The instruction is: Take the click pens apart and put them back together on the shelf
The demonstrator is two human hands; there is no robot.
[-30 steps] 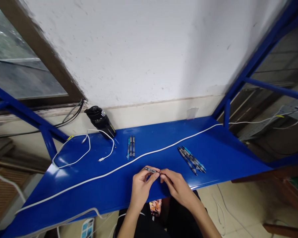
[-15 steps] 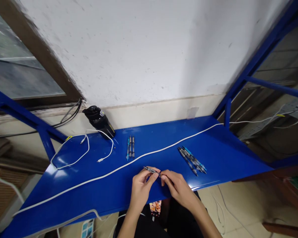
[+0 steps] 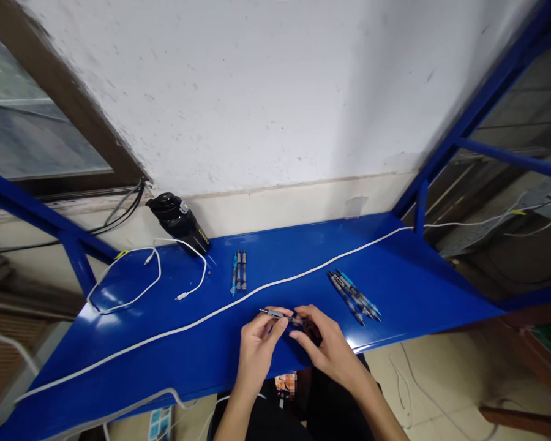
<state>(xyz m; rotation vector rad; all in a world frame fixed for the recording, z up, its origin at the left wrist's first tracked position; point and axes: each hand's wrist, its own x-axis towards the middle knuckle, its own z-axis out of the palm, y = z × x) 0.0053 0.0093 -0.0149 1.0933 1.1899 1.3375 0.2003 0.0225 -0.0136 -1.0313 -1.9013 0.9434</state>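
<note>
Above the front part of the blue table [image 3: 174, 361], my left hand [image 3: 258, 340] pinches a grey pen [image 3: 273, 313] between thumb and fingers. The pen lies nearly level, its tip end toward my right hand [image 3: 324, 340]. That hand is beside the pen's right end, thumb and fingers spread apart, with nothing visibly gripped. Three pens [image 3: 239, 272] lie side by side behind my left hand, one blue and two grey. To the right rests a loose bundle of several grey and blue pens [image 3: 354, 297].
A long white cable [image 3: 284, 280] crosses the table behind my hands. At the back left, a black bottle [image 3: 179, 223] stands beside a looped white charging cable [image 3: 158, 275]. Blue metal frame bars [image 3: 420, 208] rise at both table ends.
My right thumb and fingers have parted from the pen's right end. My left hand still holds the pen, which sits slightly further left in view.
</note>
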